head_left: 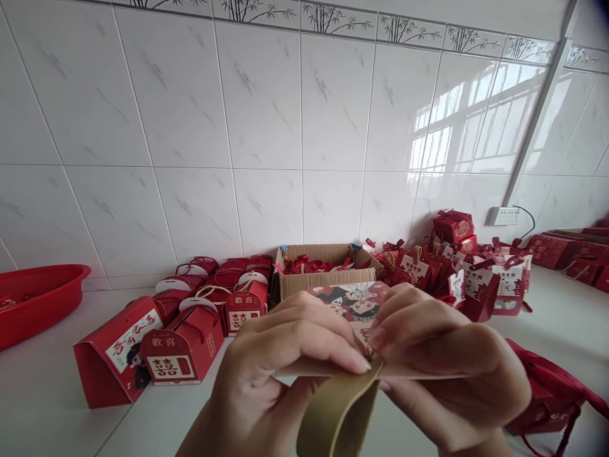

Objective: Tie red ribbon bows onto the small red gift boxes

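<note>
Two hands: your left hand (285,355) and right hand (447,362) meet low in the view, above the white counter (71,419).
Grip: both are closed in narrow pinches, thumb against forefinger, on the near edge of the printed box (354,301). Your fingertips almost touch each other.
Box position: it is held off the counter, flat and tilted away from you, just in front of the cardboard carton (323,279).
Gold band (337,412): it loops down from the pinch point and hangs free below your thumbs.
Pose: your wrists turn inward with the knuckles up, and your other fingers curl under the card.
Risk, slip: only your fingertips seem to hold the band, so easing either thumb could let it slide out.
Risk, crease: the card looks thin, and a hard squeeze at that edge could crease it.
Risk, surroundings: the red gift boxes (183,349) lie near your left forearm and a red ribboned bag (547,393) lies beside your right wrist. A wide elbow swing could knock them.
</note>
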### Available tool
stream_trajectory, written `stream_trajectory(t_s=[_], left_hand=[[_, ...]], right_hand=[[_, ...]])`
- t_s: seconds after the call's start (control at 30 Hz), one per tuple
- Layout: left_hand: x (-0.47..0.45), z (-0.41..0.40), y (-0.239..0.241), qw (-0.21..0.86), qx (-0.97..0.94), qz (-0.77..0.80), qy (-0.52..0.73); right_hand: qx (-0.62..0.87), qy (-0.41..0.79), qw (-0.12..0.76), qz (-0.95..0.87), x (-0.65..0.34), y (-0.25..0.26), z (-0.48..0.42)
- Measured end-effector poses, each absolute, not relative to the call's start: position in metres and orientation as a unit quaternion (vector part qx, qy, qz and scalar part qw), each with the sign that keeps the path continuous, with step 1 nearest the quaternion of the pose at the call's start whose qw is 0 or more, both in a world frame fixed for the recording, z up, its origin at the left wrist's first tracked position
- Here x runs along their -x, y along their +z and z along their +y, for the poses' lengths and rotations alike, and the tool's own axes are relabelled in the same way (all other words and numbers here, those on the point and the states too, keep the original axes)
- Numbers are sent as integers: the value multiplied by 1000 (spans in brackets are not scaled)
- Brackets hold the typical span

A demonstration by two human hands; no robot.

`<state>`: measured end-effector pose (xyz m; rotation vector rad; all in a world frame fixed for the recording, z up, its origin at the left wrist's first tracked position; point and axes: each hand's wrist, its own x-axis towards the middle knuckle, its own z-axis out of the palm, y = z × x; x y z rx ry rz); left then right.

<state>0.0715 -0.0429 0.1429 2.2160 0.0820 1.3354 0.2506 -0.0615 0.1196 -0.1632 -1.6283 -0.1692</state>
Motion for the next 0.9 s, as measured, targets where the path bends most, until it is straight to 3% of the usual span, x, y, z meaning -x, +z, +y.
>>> stream_trajectory(t_s=[0.27,0.5,0.7,0.9], left_hand=[[-76,-34,132,282,-815,12,506],[-81,-43,135,483,-726,54,486],[-86,-36,139,468,-673,104,563],[-83,-17,135,466,-678,121,555]], right_hand=[[70,-69,670,-736,-253,122,-59],[80,-58,671,-735,-255,121,-55],[102,-16,695,-711,-248,118,-47],[131,54,722,-677,-238,115,-34]])
